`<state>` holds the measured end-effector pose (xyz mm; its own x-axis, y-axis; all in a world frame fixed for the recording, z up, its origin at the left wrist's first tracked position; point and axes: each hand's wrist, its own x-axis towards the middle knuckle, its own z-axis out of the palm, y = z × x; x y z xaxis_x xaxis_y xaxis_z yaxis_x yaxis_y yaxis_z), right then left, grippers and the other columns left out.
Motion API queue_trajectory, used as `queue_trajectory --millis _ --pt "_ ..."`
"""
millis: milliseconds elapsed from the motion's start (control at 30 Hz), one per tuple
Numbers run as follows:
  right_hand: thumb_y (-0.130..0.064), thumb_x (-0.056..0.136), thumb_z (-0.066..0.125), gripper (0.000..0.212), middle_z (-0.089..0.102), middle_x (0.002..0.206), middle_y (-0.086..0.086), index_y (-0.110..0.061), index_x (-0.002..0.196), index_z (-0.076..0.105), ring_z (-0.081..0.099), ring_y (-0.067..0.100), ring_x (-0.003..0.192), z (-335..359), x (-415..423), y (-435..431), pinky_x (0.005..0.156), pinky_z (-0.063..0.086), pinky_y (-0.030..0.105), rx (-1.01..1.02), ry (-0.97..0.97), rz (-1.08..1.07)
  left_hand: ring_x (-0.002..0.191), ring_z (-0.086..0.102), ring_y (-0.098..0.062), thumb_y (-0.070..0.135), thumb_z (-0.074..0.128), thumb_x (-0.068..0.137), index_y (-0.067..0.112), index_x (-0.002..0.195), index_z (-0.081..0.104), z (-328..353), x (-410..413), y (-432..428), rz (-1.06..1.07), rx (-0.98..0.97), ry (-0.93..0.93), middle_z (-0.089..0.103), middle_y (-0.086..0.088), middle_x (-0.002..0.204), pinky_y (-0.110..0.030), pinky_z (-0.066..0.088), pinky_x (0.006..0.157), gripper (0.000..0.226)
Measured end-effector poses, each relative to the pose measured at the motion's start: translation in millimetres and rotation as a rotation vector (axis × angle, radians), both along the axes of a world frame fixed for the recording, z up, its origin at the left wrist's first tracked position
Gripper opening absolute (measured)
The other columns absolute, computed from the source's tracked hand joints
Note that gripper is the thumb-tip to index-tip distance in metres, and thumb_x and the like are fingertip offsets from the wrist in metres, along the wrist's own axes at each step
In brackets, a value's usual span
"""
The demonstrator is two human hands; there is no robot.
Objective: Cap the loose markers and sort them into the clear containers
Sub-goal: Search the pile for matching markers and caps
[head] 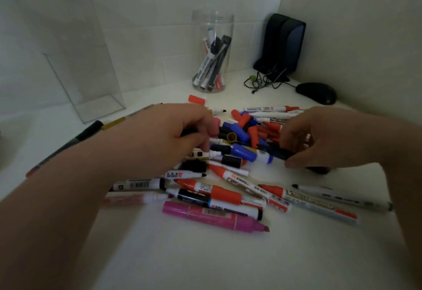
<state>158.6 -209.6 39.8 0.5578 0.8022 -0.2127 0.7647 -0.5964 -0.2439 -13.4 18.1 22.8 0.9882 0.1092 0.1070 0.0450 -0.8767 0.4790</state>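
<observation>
A heap of loose markers and caps in red, blue, black and white lies on the white table. My right hand pinches a dark marker at the heap's right side. Over the left of the heap, my left hand curls its fingers on a small black piece, mostly hidden under them. A thick pink marker lies uncapped at the front. A clear round jar at the back holds several capped markers. A clear rectangular container stands at the back left.
A black speaker with tangled cables stands in the back right corner, and a black mouse lies beside it. Tiled walls close the back and right. A few long markers lie to the left under my forearm.
</observation>
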Motion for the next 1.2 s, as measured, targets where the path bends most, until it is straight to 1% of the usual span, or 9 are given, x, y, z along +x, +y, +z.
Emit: queue_trajectory --millis 133,200,300,400,500,633,933,1067,1200 --pt "-0.036 0.08 0.077 0.009 0.066 0.082 -0.025 -0.04 0.084 0.069 0.062 -0.004 0.074 0.5 -4.0 3.1 0.067 0.047 0.015 0.185 0.015 0.055 0.087 0.068 -0.017 0.052 0.054 0.092 0.048 0.097 0.057 -2.9 0.3 1.6 0.048 -0.376 -0.064 0.07 0.013 0.095 -0.048 0.056 0.084 0.007" --pt "-0.033 0.078 0.072 0.01 0.067 0.082 -0.02 -0.036 0.086 0.067 0.063 0.002 0.072 2.0 -8.2 5.9 0.069 0.049 0.026 0.353 0.04 0.06 0.074 0.061 -0.018 0.051 0.059 0.086 0.042 0.09 0.062 -0.3 -1.1 4.0 0.072 -0.492 -0.044 0.068 0.003 0.088 -0.044 0.053 0.076 0.01" --pt "-0.023 0.08 0.064 0.011 0.062 0.073 -0.02 -0.032 0.082 0.06 0.055 0.002 0.06 1.3 -15.7 11.3 0.058 0.039 0.025 0.467 0.053 0.066 0.059 0.055 -0.001 0.047 0.067 0.086 0.036 0.081 0.068 4.1 -3.6 8.3 0.041 -0.147 0.046 0.066 0.016 0.074 -0.016 0.044 0.058 0.013" --pt "-0.029 0.081 0.063 0.011 0.06 0.074 -0.017 -0.036 0.074 0.059 0.053 0.003 0.063 -4.0 -22.5 17.9 0.059 0.037 0.028 0.375 0.035 0.094 0.07 0.056 0.01 0.054 0.07 0.08 0.041 0.077 0.074 6.0 -4.7 7.2 0.061 0.152 0.175 0.064 0.022 0.07 -0.01 0.039 0.051 0.015" --pt "-0.026 0.086 0.068 0.014 0.059 0.072 -0.008 -0.031 0.075 0.061 0.055 0.005 0.068 -11.1 -26.4 22.7 0.06 0.039 0.027 0.286 0.017 0.096 0.07 0.052 0.019 0.05 0.069 0.086 0.046 0.087 0.075 2.5 0.2 3.9 0.086 0.211 0.223 0.057 0.029 0.063 -0.006 0.035 0.049 0.008" --pt "-0.028 0.088 0.067 0.014 0.061 0.076 -0.007 -0.035 0.077 0.061 0.057 0.005 0.071 -10.1 -34.8 26.9 0.062 0.044 0.025 0.241 0.041 0.12 0.066 0.053 0.007 0.049 0.068 0.089 0.047 0.104 0.074 1.0 4.8 -1.5 0.074 0.279 0.256 0.051 0.03 0.069 -0.01 0.04 0.062 0.016" --pt "-0.029 0.089 0.067 0.015 0.062 0.077 -0.009 -0.036 0.077 0.06 0.058 0.006 0.068 -6.1 -38.0 26.8 0.065 0.049 0.029 0.264 0.052 0.115 0.071 0.055 0.003 0.053 0.06 0.092 0.04 0.108 0.071 -5.5 8.0 -0.6 0.047 0.299 0.295 0.06 0.018 0.082 -0.01 0.037 0.055 0.023" --pt "-0.033 0.087 0.069 0.009 0.061 0.08 -0.017 -0.037 0.09 0.061 0.055 0.002 0.068 -9.1 -32.0 24.1 0.064 0.042 0.026 0.355 0.14 0.098 0.058 0.051 0.0 0.043 0.056 0.096 0.036 0.098 0.058 -9.9 6.8 9.7 0.067 -0.127 0.045 0.058 0.012 0.072 -0.014 0.038 0.056 0.008" --pt "-0.035 0.084 0.067 0.008 0.064 0.081 -0.002 -0.037 0.091 0.064 0.061 0.017 0.071 -10.9 -29.9 25.2 0.07 0.054 0.042 0.521 0.243 0.103 0.054 0.028 -0.014 0.018 0.049 0.1 0.005 0.104 0.05 -16.9 12.6 1.1 -0.013 -1.193 -0.065 0.044 -0.007 0.071 -0.023 0.03 0.046 0.013"
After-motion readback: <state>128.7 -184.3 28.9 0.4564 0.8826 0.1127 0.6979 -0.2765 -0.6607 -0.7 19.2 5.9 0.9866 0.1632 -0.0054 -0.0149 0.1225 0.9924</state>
